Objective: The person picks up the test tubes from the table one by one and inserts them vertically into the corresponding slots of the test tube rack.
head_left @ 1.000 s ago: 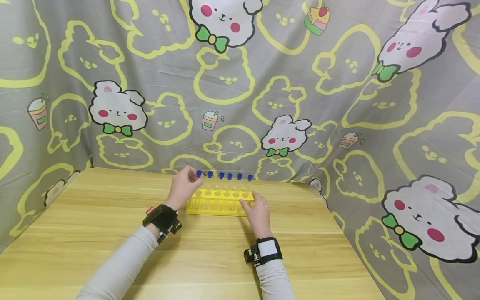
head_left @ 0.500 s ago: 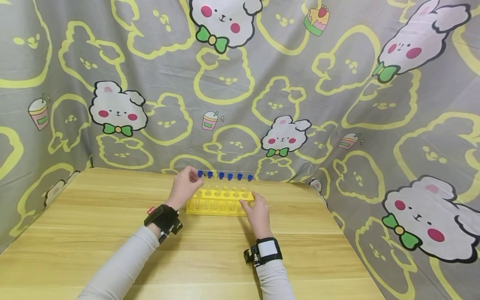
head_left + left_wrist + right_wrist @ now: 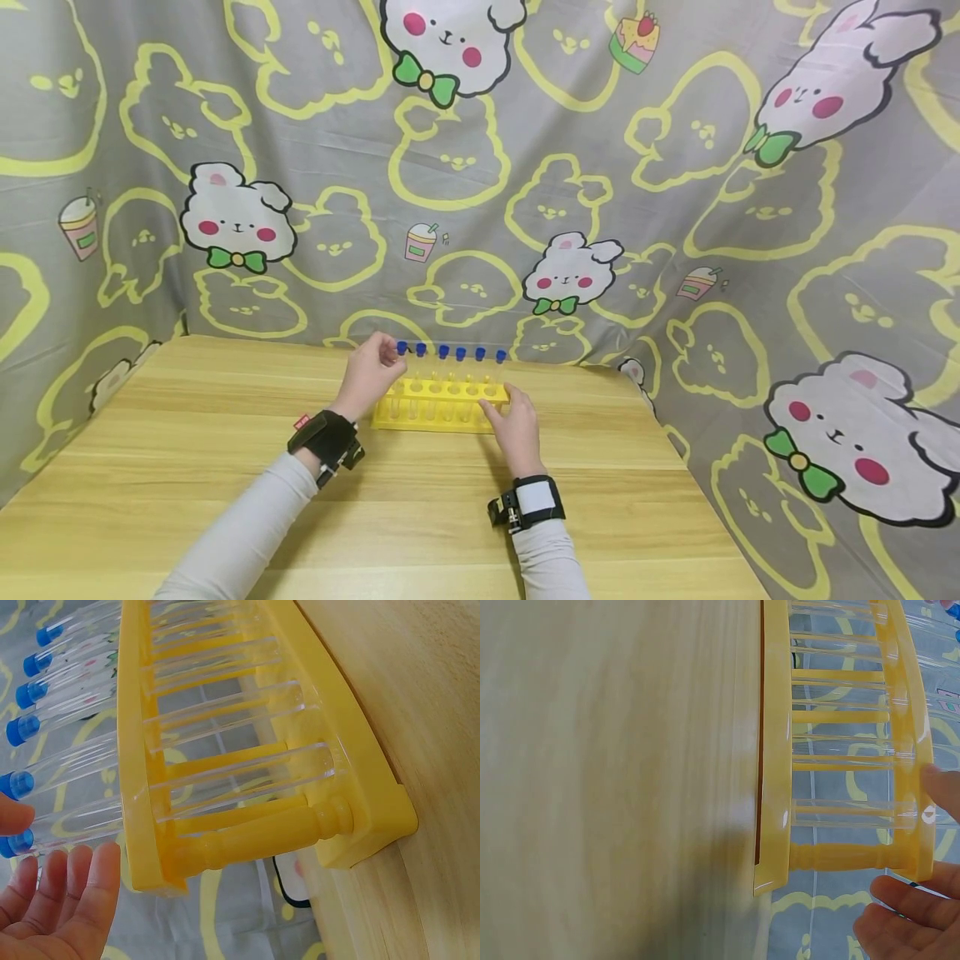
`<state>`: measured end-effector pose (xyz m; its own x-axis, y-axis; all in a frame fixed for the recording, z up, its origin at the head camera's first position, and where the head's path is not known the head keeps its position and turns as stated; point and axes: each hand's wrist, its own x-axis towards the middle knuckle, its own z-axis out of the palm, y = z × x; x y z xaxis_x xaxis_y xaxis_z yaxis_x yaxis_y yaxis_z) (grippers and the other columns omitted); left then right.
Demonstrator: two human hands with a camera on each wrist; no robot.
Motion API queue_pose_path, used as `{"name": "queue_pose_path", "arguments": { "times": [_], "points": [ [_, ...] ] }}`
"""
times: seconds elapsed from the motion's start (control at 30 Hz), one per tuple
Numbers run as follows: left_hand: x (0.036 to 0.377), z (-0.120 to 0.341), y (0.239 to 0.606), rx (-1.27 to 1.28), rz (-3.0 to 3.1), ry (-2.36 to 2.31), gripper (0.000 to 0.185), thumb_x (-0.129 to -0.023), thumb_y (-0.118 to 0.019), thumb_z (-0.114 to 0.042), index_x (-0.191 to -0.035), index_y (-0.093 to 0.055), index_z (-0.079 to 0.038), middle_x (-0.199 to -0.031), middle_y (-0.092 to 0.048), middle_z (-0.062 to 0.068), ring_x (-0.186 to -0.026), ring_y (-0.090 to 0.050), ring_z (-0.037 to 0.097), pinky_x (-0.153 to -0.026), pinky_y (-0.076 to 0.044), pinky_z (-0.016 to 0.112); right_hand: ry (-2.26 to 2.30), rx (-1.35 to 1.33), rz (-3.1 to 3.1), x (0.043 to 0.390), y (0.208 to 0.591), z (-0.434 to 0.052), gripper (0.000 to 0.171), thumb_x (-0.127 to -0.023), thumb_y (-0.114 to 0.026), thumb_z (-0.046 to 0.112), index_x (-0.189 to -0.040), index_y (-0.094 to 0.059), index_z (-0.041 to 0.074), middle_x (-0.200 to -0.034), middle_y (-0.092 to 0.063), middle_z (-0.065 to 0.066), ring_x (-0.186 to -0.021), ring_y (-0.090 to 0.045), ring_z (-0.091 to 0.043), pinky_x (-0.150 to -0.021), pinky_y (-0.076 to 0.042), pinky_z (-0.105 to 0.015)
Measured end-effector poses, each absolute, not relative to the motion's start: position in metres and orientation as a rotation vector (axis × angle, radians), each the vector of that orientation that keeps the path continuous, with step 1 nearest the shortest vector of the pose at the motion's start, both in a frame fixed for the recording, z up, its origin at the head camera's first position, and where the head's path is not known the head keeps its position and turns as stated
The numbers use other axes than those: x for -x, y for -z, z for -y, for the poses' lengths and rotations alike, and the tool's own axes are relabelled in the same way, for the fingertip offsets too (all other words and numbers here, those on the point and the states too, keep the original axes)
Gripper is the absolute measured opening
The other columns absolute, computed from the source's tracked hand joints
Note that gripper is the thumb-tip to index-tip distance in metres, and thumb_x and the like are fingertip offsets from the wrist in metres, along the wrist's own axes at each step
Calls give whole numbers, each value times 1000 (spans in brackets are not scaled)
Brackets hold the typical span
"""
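On the far half of the wooden table (image 3: 187, 467), close to the patterned cloth backdrop (image 3: 675, 167), stood a yellow rack (image 3: 438, 406) holding a back row of clear tubes with blue caps. At the left end of that row, the left hand (image 3: 369, 375) was raised to cap height, its thumb and forefinger closed in a pinch on the blue cap of the leftmost tube (image 3: 401, 347); the left wrist view showed a fingertip (image 3: 11, 819) pressed against that cap while the remaining fingers lay loosely spread below the rack's top plate. The leftmost tube (image 3: 187, 799) sat fully seated in the rack, its rounded bottom near the base plate. Further right, five more capped tubes (image 3: 461, 353) stood in line, each upright in its own hole and apart from its neighbours. At the right end, the right hand (image 3: 513, 425) rested against the rack's end with relaxed, extended fingers, one fingertip (image 3: 945, 787) touching the top plate; it pressed on the frame and grasped nothing. Judged from this arrangement, the step in hand was the taking hold of the first tube, with the lift not yet begun. The next move would call for a straight upward pull along the tube's axis, so that the glass clears both plates without binding, and for steady downward pressure from the right hand to keep the rack from rising or sliding on the table.
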<state>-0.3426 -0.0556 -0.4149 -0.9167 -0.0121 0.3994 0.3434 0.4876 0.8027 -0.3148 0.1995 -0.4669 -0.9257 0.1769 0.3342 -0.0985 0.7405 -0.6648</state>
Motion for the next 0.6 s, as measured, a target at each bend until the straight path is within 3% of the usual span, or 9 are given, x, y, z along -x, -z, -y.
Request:
{"name": "queue_pose_path", "arguments": {
  "times": [0.6],
  "points": [
    [320, 69, 418, 286, 2382, 1449, 31, -87, -65, -15, -114, -54, -3, -107, -63, 16, -100, -61, 28, -88, -54, 43, -1004, 68, 2567, 314, 465, -200, 64, -87, -70, 38, -134, -52, -1, -135, -56, -24, -127, -52, -39, -106, -43, -50]
  ]
}}
